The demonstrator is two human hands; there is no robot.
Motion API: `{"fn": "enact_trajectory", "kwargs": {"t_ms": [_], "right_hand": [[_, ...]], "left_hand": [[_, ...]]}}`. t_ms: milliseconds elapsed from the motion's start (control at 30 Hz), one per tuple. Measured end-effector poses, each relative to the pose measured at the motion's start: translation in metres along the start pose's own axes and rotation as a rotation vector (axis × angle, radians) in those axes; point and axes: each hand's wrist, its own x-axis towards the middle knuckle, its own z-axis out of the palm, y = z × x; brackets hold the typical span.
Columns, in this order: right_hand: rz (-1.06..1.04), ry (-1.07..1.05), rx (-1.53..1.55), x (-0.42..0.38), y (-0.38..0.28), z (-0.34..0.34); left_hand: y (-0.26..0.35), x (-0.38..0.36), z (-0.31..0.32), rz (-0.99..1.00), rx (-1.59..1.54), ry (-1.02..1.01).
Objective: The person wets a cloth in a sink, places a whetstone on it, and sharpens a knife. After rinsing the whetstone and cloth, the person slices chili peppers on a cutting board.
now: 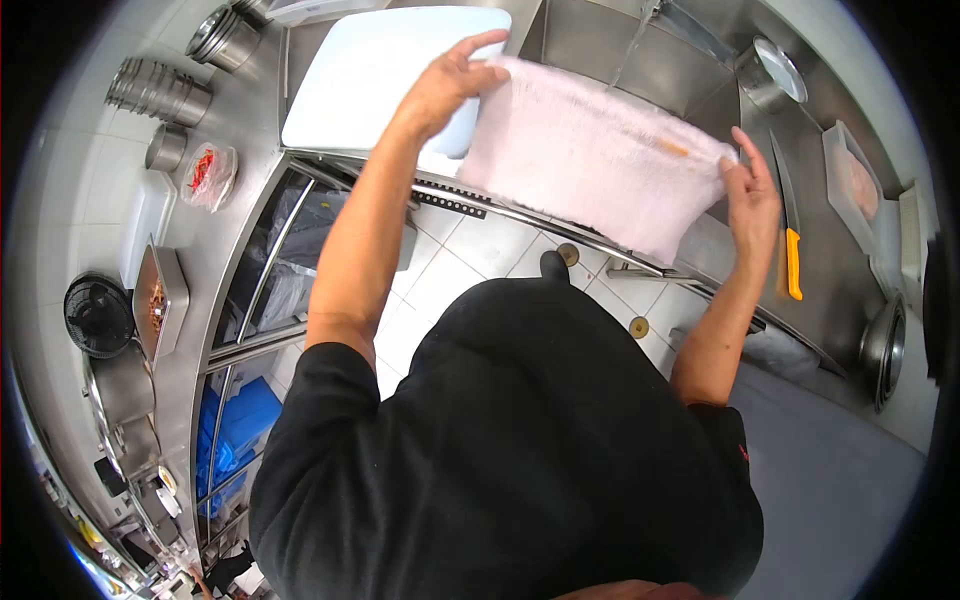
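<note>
A pale pink cloth (590, 150) with a fuzzy surface and a small orange mark is stretched out between both hands at the front edge of the sink (565, 45). My left hand (450, 88) pinches its upper left corner, beside a white cutting board (385, 80). At the upper right corner, my right hand (752, 195) grips the cloth between thumb and fingers. Behind the cloth, a thin stream of water (627, 45) runs from the faucet into the sink. A knife with a yellow handle (794, 265) lies to the right of my right hand.
A metal pot (772, 80) stands at the sink's right, near a plastic tub (850, 175) holding something pink. Along the left counter are stacked metal containers (160, 92), a tub of red pieces (210, 178) and a black fan (98, 315). A steel rail runs along the counter front.
</note>
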Motion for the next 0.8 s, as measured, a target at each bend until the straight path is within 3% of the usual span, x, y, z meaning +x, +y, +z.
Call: {"fn": "enact_trajectory", "kwargs": {"t_ms": [67,167,233,267,367,433,533,567,667,700,767,800], "right_hand": [[-0.128,0.028,-0.067,0.003,-0.001,-0.015],[0.034,-0.043,-0.210,-0.027,-0.030,-0.029],[-0.185,-0.108,-0.311,-0.046,-0.009,-0.035],[-0.295,-0.140,-0.359,-0.055,0.004,-0.035],[-0.208,-0.354,-0.361,-0.089,0.023,-0.022],[-0.061,-0.453,-0.351,-0.097,0.025,-0.017],[0.164,-0.484,-0.275,-0.083,0.034,-0.013],[0.239,-0.472,-0.241,-0.071,0.038,-0.009],[-0.221,-0.120,-0.638,-0.041,0.054,0.020],[-0.261,-0.132,-0.595,-0.037,0.050,0.025],[-0.335,-0.159,-0.502,-0.033,0.044,0.042],[-0.347,-0.279,-0.474,-0.036,0.049,0.048]], "left_hand": [[0.021,-0.003,-0.016,0.058,0.138,-0.042],[0.041,-0.027,-0.025,-0.020,0.430,-0.017],[0.036,-0.048,-0.025,-0.135,0.559,0.002],[0.026,-0.063,-0.023,-0.079,0.643,0.005],[0.000,-0.102,-0.025,0.018,0.837,-0.126],[-0.014,-0.111,-0.027,-0.242,0.675,-0.246],[-0.006,-0.095,-0.017,-0.429,0.725,-0.066],[-0.011,-0.084,-0.015,-0.360,0.752,-0.033],[-0.042,-0.047,-0.002,-0.071,0.878,0.122],[-0.046,-0.040,0.009,0.074,0.956,0.208],[-0.051,-0.039,0.029,0.149,0.899,0.135],[-0.061,-0.041,0.037,0.206,0.892,0.068]]}}
